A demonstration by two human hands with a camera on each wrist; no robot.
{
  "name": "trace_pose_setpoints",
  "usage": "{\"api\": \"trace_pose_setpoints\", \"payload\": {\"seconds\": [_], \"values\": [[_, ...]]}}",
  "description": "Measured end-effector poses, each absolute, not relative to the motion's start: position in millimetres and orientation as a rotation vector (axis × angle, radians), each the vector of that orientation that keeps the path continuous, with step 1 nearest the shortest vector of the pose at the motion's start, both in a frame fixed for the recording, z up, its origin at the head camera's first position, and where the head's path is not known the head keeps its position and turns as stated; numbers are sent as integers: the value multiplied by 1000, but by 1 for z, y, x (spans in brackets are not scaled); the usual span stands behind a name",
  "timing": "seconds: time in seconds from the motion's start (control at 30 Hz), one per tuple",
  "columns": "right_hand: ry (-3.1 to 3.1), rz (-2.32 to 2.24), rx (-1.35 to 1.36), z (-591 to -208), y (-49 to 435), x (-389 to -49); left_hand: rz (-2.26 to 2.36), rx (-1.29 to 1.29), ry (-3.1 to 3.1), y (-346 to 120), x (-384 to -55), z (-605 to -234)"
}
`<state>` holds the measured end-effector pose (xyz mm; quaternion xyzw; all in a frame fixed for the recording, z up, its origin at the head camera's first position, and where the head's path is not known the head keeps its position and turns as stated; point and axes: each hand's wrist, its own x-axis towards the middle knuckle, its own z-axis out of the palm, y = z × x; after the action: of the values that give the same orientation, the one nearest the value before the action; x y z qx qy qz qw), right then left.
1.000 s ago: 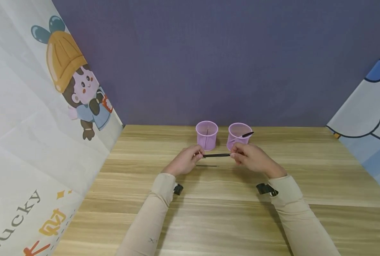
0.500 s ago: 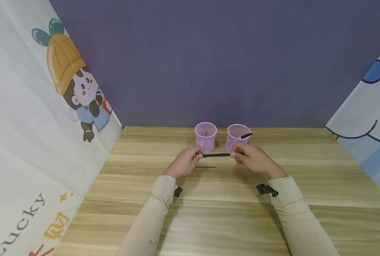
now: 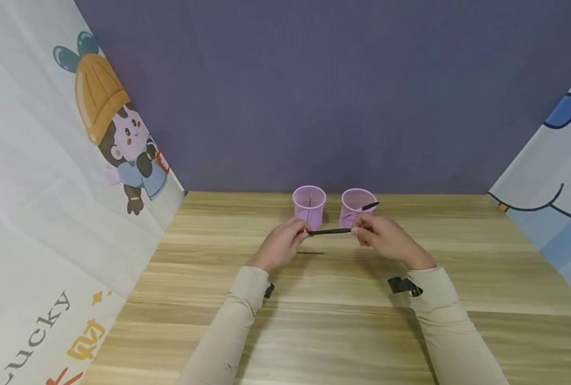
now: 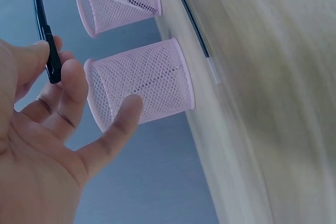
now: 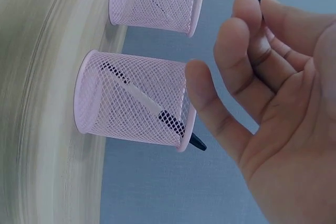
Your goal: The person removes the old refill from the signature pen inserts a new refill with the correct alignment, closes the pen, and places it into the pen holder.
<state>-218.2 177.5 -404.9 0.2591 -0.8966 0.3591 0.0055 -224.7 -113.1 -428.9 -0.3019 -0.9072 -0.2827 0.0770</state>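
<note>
A black pen (image 3: 330, 231) is held level between both hands, above the table. My left hand (image 3: 282, 243) pinches its clip end between thumb and fingers. The opposite end is pinched by my right hand (image 3: 386, 240), whose fingertips cover the tip. In the left wrist view, the clip end of the pen (image 4: 47, 40) pokes out past the thumb. Below the hands, a thin dark pen refill (image 3: 311, 253) lies on the table; its clear end shows in the left wrist view.
Two pink mesh pen cups stand behind the hands. The left cup (image 3: 316, 214) contains a thin dark refill-like stick. In the right cup (image 5: 100, 95), a black-and-white pen (image 5: 144, 99) leans over the rim. A dark blue panel (image 3: 333, 96) rises behind the wooden table (image 3: 333, 331).
Both hands have shifted slightly to the right in the head view, and the right hand end of the pen sits a little higher. Both grips on the pen persist.
</note>
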Motion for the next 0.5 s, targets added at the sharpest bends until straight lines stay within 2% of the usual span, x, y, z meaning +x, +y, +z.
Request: {"api": "trace_pose_setpoints", "payload": {"seconds": [0.5], "values": [[-2782, 1239, 762, -396, 191, -217, -891, -845, -2682, -106, -222, -417]]}}
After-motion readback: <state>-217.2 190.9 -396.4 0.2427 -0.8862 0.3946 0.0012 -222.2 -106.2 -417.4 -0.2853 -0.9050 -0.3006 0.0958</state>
